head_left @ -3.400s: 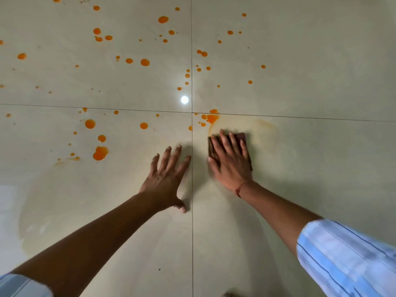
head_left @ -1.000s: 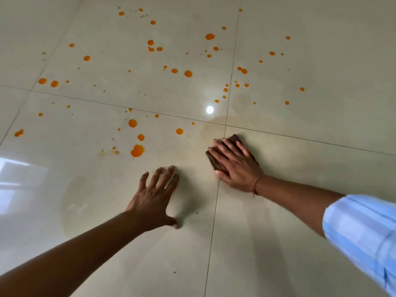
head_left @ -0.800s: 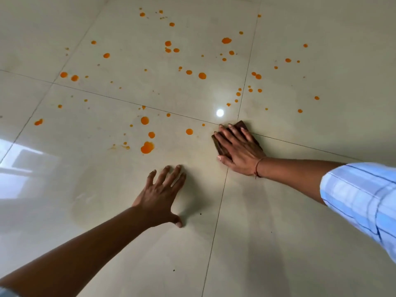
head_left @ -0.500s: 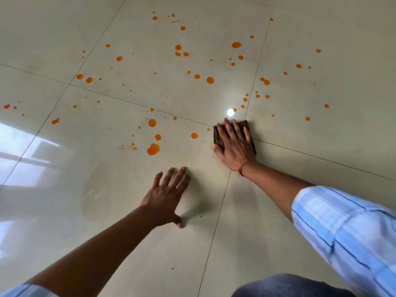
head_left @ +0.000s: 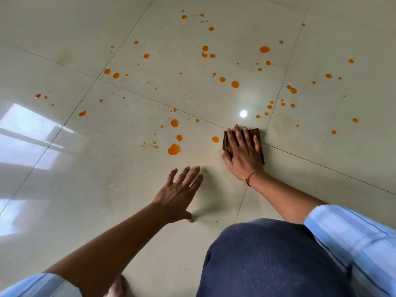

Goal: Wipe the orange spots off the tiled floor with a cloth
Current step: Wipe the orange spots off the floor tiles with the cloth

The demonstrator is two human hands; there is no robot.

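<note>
Right hand (head_left: 243, 154), fingers extended and close together, pressed palm-down on a folded dark brown cloth (head_left: 258, 136); the cloth lies flat on the tiled floor (head_left: 321, 200) at the junction of four tiles, its far and right edges showing beyond the fingertips. A thin red thread (head_left: 249, 179) circles the right wrist. Left hand (head_left: 180, 194), fingers spread wide and holding nothing, braced flat on the floor near and to the left of the cloth. One orange spot (head_left: 215, 139) sits just left of the cloth, apart from it; a larger blot (head_left: 174, 149) lies further left. Many smaller orange spots scatter across the tiles far from the hands, left and right. A round light reflection (head_left: 243, 113) shines just beyond the cloth. Nearest the camera: a dark blue knee (head_left: 267, 260) and light blue striped sleeves (head_left: 353, 236).
</note>
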